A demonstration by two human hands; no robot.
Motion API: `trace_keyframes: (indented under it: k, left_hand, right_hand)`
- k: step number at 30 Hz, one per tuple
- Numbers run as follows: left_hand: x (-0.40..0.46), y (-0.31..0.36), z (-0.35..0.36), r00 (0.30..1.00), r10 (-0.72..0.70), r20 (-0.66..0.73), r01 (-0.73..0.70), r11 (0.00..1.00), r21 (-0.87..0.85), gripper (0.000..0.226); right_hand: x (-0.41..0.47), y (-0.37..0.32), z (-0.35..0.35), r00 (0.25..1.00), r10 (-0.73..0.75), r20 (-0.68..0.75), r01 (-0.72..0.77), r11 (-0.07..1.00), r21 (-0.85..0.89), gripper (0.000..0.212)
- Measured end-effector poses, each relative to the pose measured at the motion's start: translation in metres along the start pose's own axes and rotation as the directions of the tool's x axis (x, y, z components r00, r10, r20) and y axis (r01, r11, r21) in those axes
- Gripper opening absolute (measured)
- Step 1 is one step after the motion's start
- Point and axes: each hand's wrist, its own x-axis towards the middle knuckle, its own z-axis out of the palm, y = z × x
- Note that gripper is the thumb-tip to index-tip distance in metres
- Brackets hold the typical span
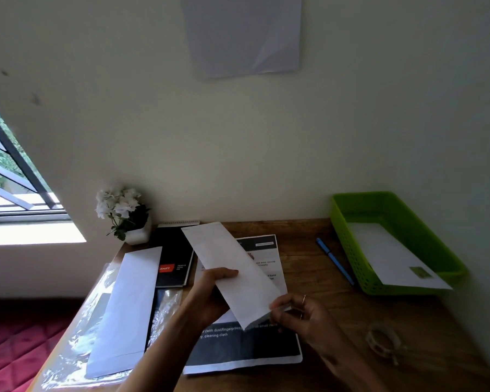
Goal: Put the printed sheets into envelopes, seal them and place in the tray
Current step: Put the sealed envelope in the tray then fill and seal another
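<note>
I hold a long white envelope (232, 267) slantwise above the desk. My left hand (210, 295) grips its long edge near the middle. My right hand (297, 315) pinches its near end, where a grey folded edge shows. Under it a printed sheet (249, 349) with dark bands lies flat on the wooden desk (323, 301). A green tray (402, 222) stands at the back right, with one white stamped envelope (393, 258) lying in it. Another white envelope (125, 309) lies at the left on clear plastic wrapping (77, 335).
A blue pen (334, 260) lies between the sheet and the tray. A roll of tape (382, 338) sits near the right front. A black spiral notebook (173, 258) and a white flower pot (128, 219) stand at the back left, by the wall.
</note>
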Motion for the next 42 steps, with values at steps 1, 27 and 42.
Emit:
trace_keyframes:
  k: [1,27,42]
  left_hand:
    - [0.000,-0.001,0.000,1.000,-0.006,-0.002,0.006,1.000,0.006,0.038]
    - [0.004,0.002,0.003,0.983,0.167,-0.071,-0.165,0.985,0.042,0.047]
    - [-0.008,0.008,0.003,0.951,0.309,-0.013,-0.306,0.945,0.118,0.041]
  right_hand:
    - [0.000,0.000,0.001,1.000,0.006,-0.013,-0.006,1.000,-0.012,0.006]
    - [0.005,-0.007,0.005,0.988,-0.149,-0.047,0.130,0.950,-0.284,0.040]
    - [0.008,-0.060,0.004,0.871,-0.463,-0.161,0.423,0.876,-0.231,0.012]
